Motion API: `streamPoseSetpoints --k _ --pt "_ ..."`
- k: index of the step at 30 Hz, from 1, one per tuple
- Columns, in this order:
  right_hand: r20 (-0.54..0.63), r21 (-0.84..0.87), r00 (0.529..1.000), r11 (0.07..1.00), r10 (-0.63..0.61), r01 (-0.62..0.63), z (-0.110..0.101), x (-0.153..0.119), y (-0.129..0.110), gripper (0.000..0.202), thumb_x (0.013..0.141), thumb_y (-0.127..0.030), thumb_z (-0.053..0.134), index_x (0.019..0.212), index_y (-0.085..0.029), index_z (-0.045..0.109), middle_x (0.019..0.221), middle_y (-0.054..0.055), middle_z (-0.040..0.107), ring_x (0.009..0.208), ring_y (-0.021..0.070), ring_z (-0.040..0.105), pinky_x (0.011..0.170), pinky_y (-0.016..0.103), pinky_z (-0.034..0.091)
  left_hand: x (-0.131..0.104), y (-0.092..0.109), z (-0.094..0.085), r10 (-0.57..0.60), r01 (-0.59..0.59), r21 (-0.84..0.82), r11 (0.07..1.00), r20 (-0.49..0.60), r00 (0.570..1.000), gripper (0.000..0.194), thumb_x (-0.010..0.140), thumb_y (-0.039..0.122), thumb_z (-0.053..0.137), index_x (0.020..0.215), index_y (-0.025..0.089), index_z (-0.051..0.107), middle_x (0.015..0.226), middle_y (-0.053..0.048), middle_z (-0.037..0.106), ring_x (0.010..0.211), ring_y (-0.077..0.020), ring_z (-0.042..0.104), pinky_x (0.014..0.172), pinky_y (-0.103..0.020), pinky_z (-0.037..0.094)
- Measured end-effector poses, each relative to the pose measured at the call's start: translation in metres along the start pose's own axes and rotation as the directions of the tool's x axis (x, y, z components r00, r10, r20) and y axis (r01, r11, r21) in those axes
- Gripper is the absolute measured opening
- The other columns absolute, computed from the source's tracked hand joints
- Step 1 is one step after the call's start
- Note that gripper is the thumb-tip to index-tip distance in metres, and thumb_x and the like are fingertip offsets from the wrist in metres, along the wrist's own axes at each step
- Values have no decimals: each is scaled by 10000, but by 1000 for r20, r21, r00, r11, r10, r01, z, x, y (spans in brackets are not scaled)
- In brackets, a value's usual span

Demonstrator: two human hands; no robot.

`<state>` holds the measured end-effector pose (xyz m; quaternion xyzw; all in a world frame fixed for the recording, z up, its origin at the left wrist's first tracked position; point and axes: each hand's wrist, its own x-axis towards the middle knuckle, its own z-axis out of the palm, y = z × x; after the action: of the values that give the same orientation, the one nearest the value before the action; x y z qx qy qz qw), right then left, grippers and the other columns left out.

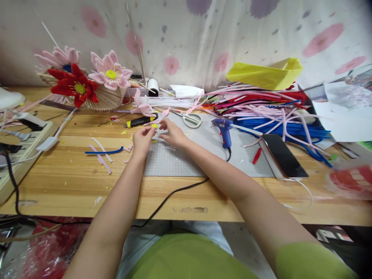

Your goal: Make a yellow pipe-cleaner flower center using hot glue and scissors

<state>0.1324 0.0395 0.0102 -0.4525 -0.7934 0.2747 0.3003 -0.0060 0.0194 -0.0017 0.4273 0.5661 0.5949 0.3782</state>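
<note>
Near the left end of the grey cutting mat (174, 166), my left hand (142, 142) pinches a small round yellow piece (154, 126) between thumb and fingertips. My right hand (172, 134) is just to the right of that piece, its fingers curved and its thumb apart from them; whether it touches anything is too small to tell. Thin white and yellow bits (189, 134) lie on the mat beside my right hand. Behind my hands are a black and yellow cutter (142, 121) and white-handled scissors (192, 120).
A blue glue gun (224, 131) and a phone (285, 155) are on the right, before piled coloured pipe cleaners (261, 112). Pink and red fuzzy flowers (78, 87) stand at back left, near a power strip (26, 155). A black cable (171, 195) crosses the front.
</note>
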Motion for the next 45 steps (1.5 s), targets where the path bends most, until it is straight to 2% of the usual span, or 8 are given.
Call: streamPoseSetpoints --k 8,13,18,22,25,28,33,45 --pt "55 242 993 964 102 -112 8 5 -6 276 765 -179 614 997 -237 476 799 -44 685 778 129 640 799 312 465 -8 18 0 -127 127 -144 981 7 992 118 618 247 700 625 147 638 585 19 610 547 -69 527 642 -227 456" --pt "-22 541 972 820 234 -185 -10 -3 10 263 705 -179 645 921 -218 500 711 -52 681 681 109 640 721 277 495 -11 23 0 -168 161 -228 960 -8 986 152 597 254 717 630 141 621 594 22 607 554 -58 532 610 -193 444" --pt "-201 640 911 753 360 -156 -43 -13 32 222 681 -261 666 850 -198 537 754 -5 696 702 111 630 628 238 491 -23 25 9 -270 302 -287 909 145 952 153 660 255 691 719 122 643 651 4 624 567 -72 573 596 -215 480" --pt "-293 678 861 726 416 -120 -43 -18 37 237 690 -265 649 876 -205 515 746 -15 676 639 102 619 634 265 526 -34 28 20 -352 424 -308 852 263 898 99 741 214 642 758 117 637 669 3 621 582 -80 596 605 -229 501" --pt "-355 643 873 765 335 -32 -27 -23 31 237 718 -259 615 916 -217 491 815 0 678 733 124 658 761 322 554 -39 30 24 -420 507 -319 801 306 855 77 790 184 600 773 116 631 683 -3 625 595 -81 607 625 -232 508" --pt "-368 509 924 854 105 105 -11 -32 21 326 739 -208 559 1049 -228 460 1025 54 670 936 161 664 912 379 524 -39 31 25 -454 541 -349 765 304 838 72 811 176 589 788 119 626 711 -14 636 628 -83 624 670 -236 516" --pt "-218 192 948 943 -230 273 -2 -50 8 610 702 -94 451 1292 -210 347 1318 113 534 1234 212 522 1069 468 405 -35 27 22 -439 514 -424 745 269 858 60 833 152 560 806 129 608 726 -10 638 687 -101 659 709 -235 521" --pt "-99 -6 934 939 -342 343 -3 -53 8 662 706 -75 386 1361 -162 366 1408 114 475 1282 198 484 1083 429 394 -39 26 23 -476 567 -418 710 310 823 154 896 119 449 812 134 577 750 -32 672 693 -115 674 674 -233 521"
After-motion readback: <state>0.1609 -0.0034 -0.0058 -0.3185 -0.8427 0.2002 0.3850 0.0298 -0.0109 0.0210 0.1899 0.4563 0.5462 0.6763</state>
